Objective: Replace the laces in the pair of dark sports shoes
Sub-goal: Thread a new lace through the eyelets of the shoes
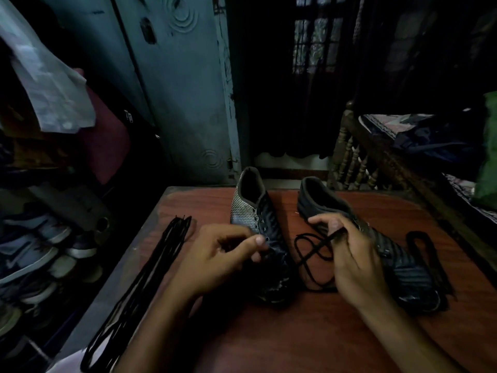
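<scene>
A: What is being worked on, and where is it lying?

B: 2 dark shoes are standing on the bench (322, 332), toes toward the person. The left shoe (258, 227) is being handled near its lower eyelets; the right shoe (398, 259) is lying just beside it, partly hidden behind the right hand.

A: How are the hands being held?

B: The left hand (217, 257) is curled, thumb and fingertips being pressed at the eyelet row of the left shoe; whether lace is being pinched there cannot be told in this dim light. The right hand (349, 254) is closed on a black lace (312, 254), which is looping in a figure of 8 on the bench between the shoes.

A: Which laces are spare?

B: A bundle of long black laces (150, 267) is lying along the bench's left edge, well apart from the shoes. Another lace (430, 254) is lying beyond the right shoe.

A: How is this step judged best done?

B: It seems 1 lace is being worked through the lowest eyelets of the left shoe. The shoe is best being steadied by the left hand while the lace is being guided near its tip, kept flat and untwisted. The loops on the bench risk knotting, so slack is best being drawn slowly and both ends kept equal.
</scene>
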The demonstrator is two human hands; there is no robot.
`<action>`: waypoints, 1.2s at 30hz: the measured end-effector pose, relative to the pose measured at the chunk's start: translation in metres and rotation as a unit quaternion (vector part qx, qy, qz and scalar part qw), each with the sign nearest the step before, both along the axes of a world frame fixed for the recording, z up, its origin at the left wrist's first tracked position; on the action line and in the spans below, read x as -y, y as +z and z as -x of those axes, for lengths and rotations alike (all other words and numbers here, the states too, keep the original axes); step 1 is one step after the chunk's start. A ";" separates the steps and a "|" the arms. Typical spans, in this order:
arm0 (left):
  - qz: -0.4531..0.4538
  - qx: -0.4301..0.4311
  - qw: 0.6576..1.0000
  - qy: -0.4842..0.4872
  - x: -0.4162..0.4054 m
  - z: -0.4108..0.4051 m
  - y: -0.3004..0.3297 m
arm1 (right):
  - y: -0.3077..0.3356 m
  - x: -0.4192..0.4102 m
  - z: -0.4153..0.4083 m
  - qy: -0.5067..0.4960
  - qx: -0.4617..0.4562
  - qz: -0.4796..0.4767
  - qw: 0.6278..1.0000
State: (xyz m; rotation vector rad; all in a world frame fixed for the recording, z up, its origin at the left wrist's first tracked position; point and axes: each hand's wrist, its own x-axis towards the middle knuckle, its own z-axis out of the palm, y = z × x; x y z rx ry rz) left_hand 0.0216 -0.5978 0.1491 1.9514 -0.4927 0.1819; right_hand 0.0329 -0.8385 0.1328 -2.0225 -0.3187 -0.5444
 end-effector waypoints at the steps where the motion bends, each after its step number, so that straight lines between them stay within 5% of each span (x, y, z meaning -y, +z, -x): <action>1: -0.065 0.062 0.993 0.078 0.002 -0.006 -0.007 | 0.001 -0.001 0.002 0.011 -0.011 -0.015 1.000; 3: -0.155 0.120 0.969 0.153 0.001 -0.016 -0.020 | 0.002 -0.005 0.005 0.048 -0.039 -0.045 0.997; 9: -0.252 0.018 0.949 0.189 0.005 -0.026 -0.035 | 0.009 -0.026 -0.007 0.107 -0.073 -0.077 0.989; 16: -0.376 -0.029 0.909 0.176 0.014 -0.063 -0.011 | 0.002 -0.042 -0.043 0.041 -0.045 -0.080 0.995; 22: -0.273 0.011 0.949 0.160 0.006 -0.068 -0.033 | -0.012 -0.034 -0.048 0.030 -0.029 -0.065 0.997; 36: -0.231 0.051 0.951 0.201 0.019 -0.071 -0.046 | -0.018 -0.035 -0.055 0.032 -0.067 -0.076 0.994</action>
